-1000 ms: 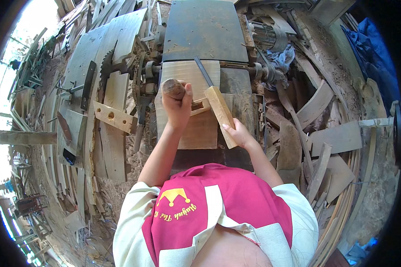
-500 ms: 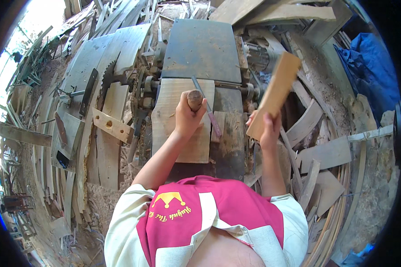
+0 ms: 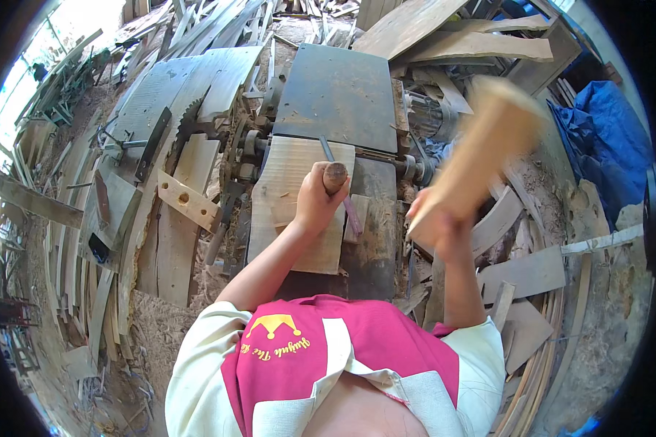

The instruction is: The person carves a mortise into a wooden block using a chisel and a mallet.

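My left hand (image 3: 315, 200) is closed round an upright wooden tool handle (image 3: 334, 173), whose round end faces up; whatever lies below my fist is hidden. It stands over a pale wooden board (image 3: 295, 244) on the machine table. A thin tool with a metal shaft and pinkish handle (image 3: 353, 216) lies on that board's right edge, partly behind my fist. Off to the right, my right hand (image 3: 444, 227) grips the lower end of a long wooden block (image 3: 481, 156), tilted up and away to the right. Its upper part is smeared by motion.
A flat metal machine plate (image 3: 335, 95) lies beyond the board. To the left are a toothed saw blade (image 3: 184, 131) and a wooden piece with holes (image 3: 187, 202). At right stand a motor (image 3: 428, 115) and a blue tarp (image 3: 605, 135). Scrap planks surround the machine.
My right hand and the wooden block have swung outward to the right. My left hand has shifted slightly right and down in the picture, still round the handle, as the whole view shifts a little.
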Demonstrator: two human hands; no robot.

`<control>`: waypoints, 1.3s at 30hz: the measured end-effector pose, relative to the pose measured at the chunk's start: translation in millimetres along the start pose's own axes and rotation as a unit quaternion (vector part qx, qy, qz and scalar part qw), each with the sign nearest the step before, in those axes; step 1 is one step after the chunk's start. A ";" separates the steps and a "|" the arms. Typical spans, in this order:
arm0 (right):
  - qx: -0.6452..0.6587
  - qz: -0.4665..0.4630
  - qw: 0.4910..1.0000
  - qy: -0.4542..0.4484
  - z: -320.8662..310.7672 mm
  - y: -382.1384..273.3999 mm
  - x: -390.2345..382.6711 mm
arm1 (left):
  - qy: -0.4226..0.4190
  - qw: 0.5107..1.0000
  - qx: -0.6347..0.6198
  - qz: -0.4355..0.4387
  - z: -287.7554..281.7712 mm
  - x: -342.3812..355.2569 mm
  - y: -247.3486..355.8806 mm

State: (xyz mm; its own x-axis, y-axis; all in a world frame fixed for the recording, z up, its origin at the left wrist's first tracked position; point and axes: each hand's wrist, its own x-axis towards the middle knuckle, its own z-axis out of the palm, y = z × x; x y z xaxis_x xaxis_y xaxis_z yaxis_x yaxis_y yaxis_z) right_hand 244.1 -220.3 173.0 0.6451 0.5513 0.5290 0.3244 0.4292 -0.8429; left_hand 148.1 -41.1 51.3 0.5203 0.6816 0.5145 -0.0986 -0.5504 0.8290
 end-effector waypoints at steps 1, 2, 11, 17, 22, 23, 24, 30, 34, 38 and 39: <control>-0.275 0.033 0.944 -0.180 0.1 -4.2 1.0 | 0.005 1.000 0.004 -0.002 -1.8 -2.0 -1.8; -0.520 0.058 0.782 -0.339 -1.4 -6.4 2.2 | -0.005 1.000 -0.008 -0.020 -3.3 -4.2 -4.0; -0.002 0.094 0.990 -0.102 -8.9 5.0 -11.3 | -0.019 0.999 -0.016 -0.039 3.8 -4.3 0.3; -0.452 0.132 0.831 -0.295 -16.9 -35.2 17.2 | -0.005 0.999 0.035 -0.003 -0.7 -5.9 -9.3; 0.028 0.012 0.999 0.019 4.3 -2.5 2.3 | -0.013 1.000 0.023 -0.014 6.3 0.8 -2.8; -0.221 0.078 0.961 -0.146 3.0 -3.9 4.4 | -0.012 0.999 0.033 -0.012 4.5 -1.1 -5.5; -0.450 0.133 0.832 -0.297 2.8 -3.5 5.6 | -0.012 0.999 0.043 -0.009 2.7 -1.8 -7.3; -0.338 0.104 0.903 -0.244 -1.5 -24.1 16.4 | -0.010 0.997 -0.032 -0.065 -3.0 3.9 -1.1; -0.099 0.199 0.970 -0.096 16.8 15.8 -0.2 | -0.026 0.997 -0.032 -0.059 3.7 4.3 -3.2; -0.439 0.136 0.848 -0.266 3.3 13.8 -5.7 | 0.013 0.996 -0.069 -0.051 -4.8 4.7 -12.5; -0.360 0.181 0.885 -0.236 -1.0 13.7 -4.5 | 0.020 0.997 -0.054 -0.059 -7.3 6.2 -13.1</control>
State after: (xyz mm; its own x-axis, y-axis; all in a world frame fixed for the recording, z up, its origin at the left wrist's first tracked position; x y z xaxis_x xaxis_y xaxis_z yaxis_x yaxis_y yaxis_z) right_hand 246.3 -217.6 159.0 0.4913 0.8695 0.0511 0.6214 -0.3088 -0.7201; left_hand 146.4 -26.2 45.2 0.4997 0.7586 0.4181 -0.1304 -0.4112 0.9021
